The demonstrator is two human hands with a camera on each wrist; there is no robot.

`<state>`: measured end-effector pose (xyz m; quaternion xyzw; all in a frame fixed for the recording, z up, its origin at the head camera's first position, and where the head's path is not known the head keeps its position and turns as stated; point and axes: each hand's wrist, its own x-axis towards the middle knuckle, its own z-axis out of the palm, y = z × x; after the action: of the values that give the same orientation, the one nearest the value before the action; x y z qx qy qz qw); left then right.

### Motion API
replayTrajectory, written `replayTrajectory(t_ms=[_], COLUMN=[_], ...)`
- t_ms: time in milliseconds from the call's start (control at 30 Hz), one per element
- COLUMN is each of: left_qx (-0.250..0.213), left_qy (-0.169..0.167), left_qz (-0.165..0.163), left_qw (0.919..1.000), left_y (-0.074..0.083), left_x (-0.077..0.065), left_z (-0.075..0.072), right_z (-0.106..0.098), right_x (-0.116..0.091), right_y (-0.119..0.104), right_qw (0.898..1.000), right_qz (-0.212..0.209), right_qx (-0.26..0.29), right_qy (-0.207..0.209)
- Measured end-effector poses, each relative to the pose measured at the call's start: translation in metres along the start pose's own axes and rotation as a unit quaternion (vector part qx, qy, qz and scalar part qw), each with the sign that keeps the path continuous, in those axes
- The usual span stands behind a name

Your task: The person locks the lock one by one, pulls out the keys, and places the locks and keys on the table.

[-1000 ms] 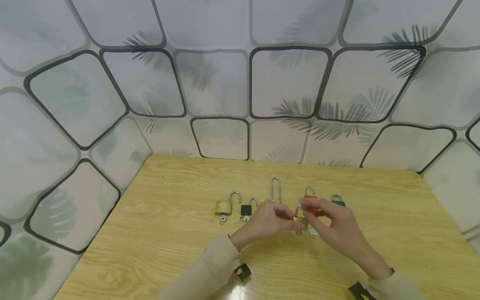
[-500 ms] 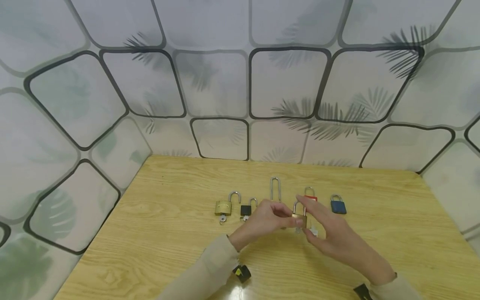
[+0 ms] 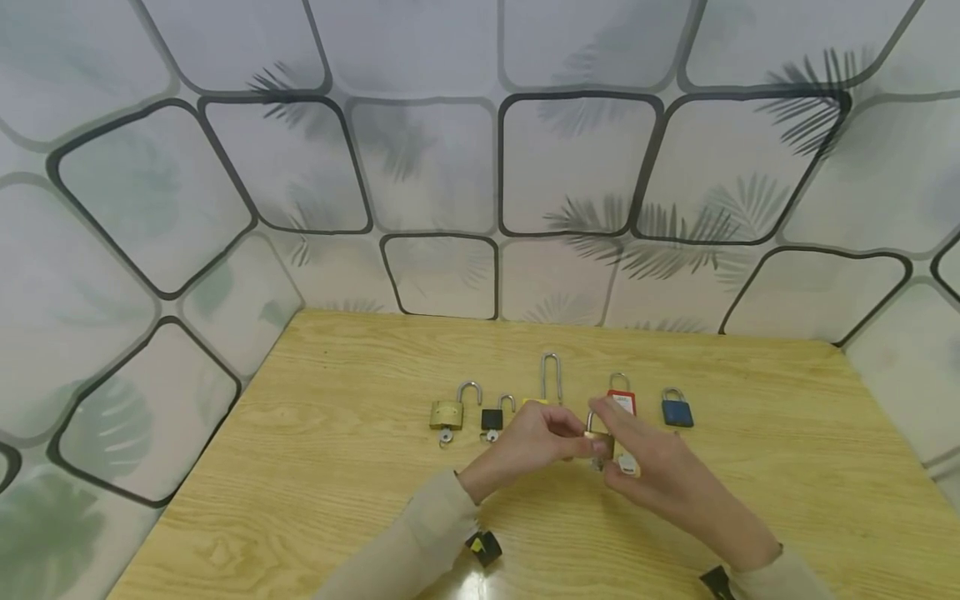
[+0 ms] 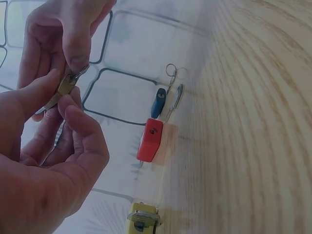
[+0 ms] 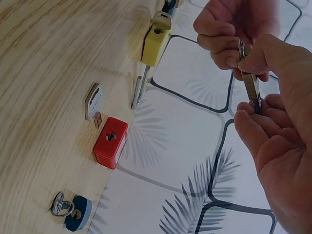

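A small brass padlock point(image 3: 603, 445) is held up between both hands over the table. My left hand point(image 3: 534, 438) pinches its body between thumb and fingers. The right hand point(image 3: 667, 460) spans it, with fingertips on top of the shackle point(image 3: 590, 422) and the thumb at the bottom of the body. In the right wrist view the padlock point(image 5: 250, 87) is squeezed between that thumb and the fingers. A key point(image 4: 81, 72) sticks out of its keyhole end in the left wrist view. The right fingers partly cover the shackle.
Along the table lie a larger brass padlock point(image 3: 447, 415) and a black padlock point(image 3: 492, 420), both with raised shackles and keys. Further right are a long-shackled yellow padlock point(image 5: 155, 46), a red padlock point(image 5: 111, 141) with a white-headed key point(image 5: 93, 102), and a blue padlock point(image 3: 677, 413).
The right fingers went from pinching the tilted shackle to lying over its top, with the thumb under the body. The shackle now stands more upright. The left hand has hardly moved.
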<state>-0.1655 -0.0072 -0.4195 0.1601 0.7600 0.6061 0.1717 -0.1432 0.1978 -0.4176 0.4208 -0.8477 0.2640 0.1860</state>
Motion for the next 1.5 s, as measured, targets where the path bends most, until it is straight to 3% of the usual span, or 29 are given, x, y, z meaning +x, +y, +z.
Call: replayTrajectory(t_ms=[133,233,767,933,1167,1333,1500], left_qx=[0.003,0.001,0.014,0.012,0.021,0.008,-0.022], left_qy=[-0.001,-0.001,-0.010,-0.018,-0.007,0.030,0.054], left_qz=[-0.007,-0.012,-0.014,-0.001,0.031,0.033,0.046], left_qw=[1.0000,0.9999,0.9998,0.9998,0.9993,0.9990,0.9973], left_y=[-0.018,-0.018,-0.019,-0.021,-0.025,-0.021,-0.003], left_x=[0.009,0.009,0.006,0.005,0.008,0.008,-0.001], left_z=[0.001,0.001,-0.001,-0.002,-0.003,-0.004,-0.007], right_z=[0.003,0.005,0.006,0.007,0.008,0.005,0.003], right_x=[0.003,0.003,0.004,0.001,-0.002,-0.002,-0.005], right_y=[0.001,0.002,-0.001,-0.001,0.001,0.004,0.004], right_qw=[0.999,0.998,0.999,1.000,0.999,0.999,0.996], right_qz=[-0.036,-0.049,-0.038,-0.021,-0.038,-0.013,0.040], right_qx=[-0.015,-0.024,-0.028,-0.021,-0.008,-0.008,0.008], right_qy=[0.032,0.045,0.004,-0.011,0.009,0.043,0.076])
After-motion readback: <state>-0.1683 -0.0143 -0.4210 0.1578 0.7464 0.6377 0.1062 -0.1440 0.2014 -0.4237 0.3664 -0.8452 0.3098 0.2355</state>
